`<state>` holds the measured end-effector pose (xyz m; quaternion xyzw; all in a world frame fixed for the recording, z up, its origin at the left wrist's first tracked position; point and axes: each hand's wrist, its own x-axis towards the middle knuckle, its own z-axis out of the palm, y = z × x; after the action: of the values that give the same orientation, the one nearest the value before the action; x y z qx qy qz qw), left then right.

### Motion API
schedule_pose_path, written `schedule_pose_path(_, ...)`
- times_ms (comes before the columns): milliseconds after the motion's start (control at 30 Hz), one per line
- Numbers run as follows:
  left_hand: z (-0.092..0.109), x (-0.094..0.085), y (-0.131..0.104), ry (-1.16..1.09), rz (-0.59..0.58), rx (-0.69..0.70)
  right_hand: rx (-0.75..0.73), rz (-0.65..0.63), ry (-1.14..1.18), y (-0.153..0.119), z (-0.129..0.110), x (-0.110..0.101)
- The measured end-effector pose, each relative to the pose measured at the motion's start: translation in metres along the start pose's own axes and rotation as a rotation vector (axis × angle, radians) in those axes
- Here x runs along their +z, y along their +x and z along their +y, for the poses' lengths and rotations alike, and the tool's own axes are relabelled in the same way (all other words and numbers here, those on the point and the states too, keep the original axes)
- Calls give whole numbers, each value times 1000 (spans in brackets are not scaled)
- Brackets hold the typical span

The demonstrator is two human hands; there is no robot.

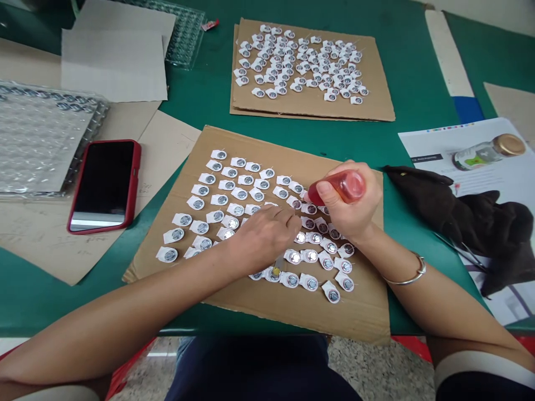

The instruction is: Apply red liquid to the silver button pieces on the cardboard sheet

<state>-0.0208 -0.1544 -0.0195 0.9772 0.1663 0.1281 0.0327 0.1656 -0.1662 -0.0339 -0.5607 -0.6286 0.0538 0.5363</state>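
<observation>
My right hand (pixel 354 200) is wrapped round a red translucent squeeze bottle (pixel 334 186), held tilted with its lower end hidden near the small pieces. Beside it, my left hand (pixel 267 234) is closed over the middle of the cardboard sheet (pixel 355 314). A thin piece with a yellow spot (pixel 276 272) shows just below that hand; its kind and whether I hold it are unclear. Rows of small white tabbed pieces with round silvery centres (pixel 309 282) lie on the cardboard, several of them covered by my left hand and forearm.
More such pieces (pixel 330 96) lie on stacked cardboard (pixel 311 116) at the back. A red-cased phone (pixel 103 184) and bubble-textured plastic (pixel 33 139) are at left. On the right, dark cloth (pixel 493 223) and scissors-like metal (pixel 463 252) rest on a printed sheet (pixel 443 139).
</observation>
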Motion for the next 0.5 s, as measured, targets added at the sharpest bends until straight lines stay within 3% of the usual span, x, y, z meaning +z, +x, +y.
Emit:
schedule_pose_path(300,0,-1,1,-31,-8,-14,-117,-10,5,1,-4,-2)
schedule_pose_path(500,-2,0,1,-41,-46,-10,-87,-21,-60,1,-4,-4)
